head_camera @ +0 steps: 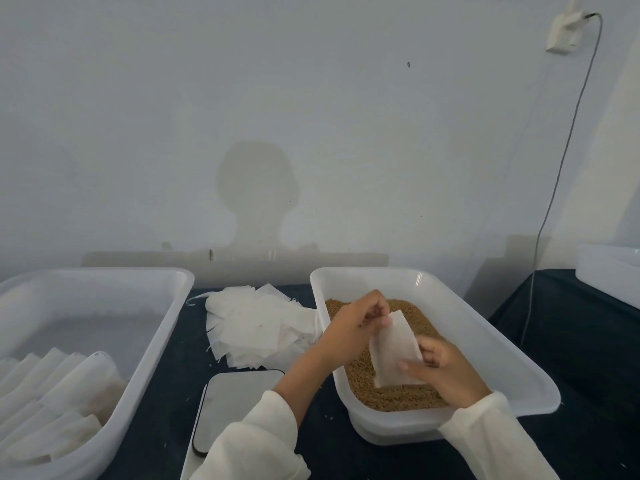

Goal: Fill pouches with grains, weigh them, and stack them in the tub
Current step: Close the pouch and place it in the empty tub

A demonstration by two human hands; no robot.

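Observation:
A white pouch (393, 348) hangs over the brown grains (391, 396) in the right-hand translucent tub (485, 344). My left hand (353, 323) pinches the pouch's top edge. My right hand (446, 365) holds its lower right side, thumb across the front. On the left stands a second translucent tub (162, 327) with several filled pouches (59, 386) stacked in rows. A flat scale (239, 400) lies on the table between the tubs, partly hidden by my left sleeve.
A loose pile of empty white pouches (256, 327) lies behind the scale on the dark tablecloth (575, 344). Another white container (609, 271) sits at the far right edge. A cable (554, 188) hangs down the wall from a socket.

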